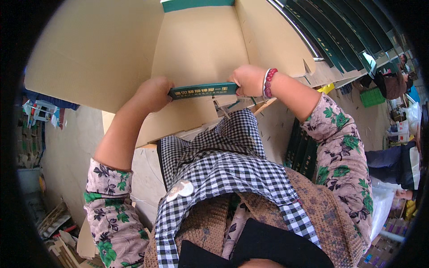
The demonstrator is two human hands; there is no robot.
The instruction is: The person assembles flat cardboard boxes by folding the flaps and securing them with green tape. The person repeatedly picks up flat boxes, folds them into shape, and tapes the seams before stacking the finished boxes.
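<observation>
A large open cardboard carton (pixel 201 40), plain brown inside, lies before me with its side walls raised. At its near end is a narrow dark green strip (pixel 205 90) with gold printing, which looks like the carton's folded end panel. My left hand (pixel 154 94) grips the strip's left end, fingers curled around it. At the right end, my right hand (pixel 248 80) pinches it between thumb and fingers. Some fingertips are hidden behind the carton's edge. Across the far end runs a similar green strip (pixel 196 4).
Several dark green panels (pixel 330 31) stand in a row at the upper right, close to the carton's right wall. More green pieces (pixel 301 149) lean below the table. A green crate (pixel 372 97) and other people are farther right. Wood scraps (pixel 62 250) lie at the lower left.
</observation>
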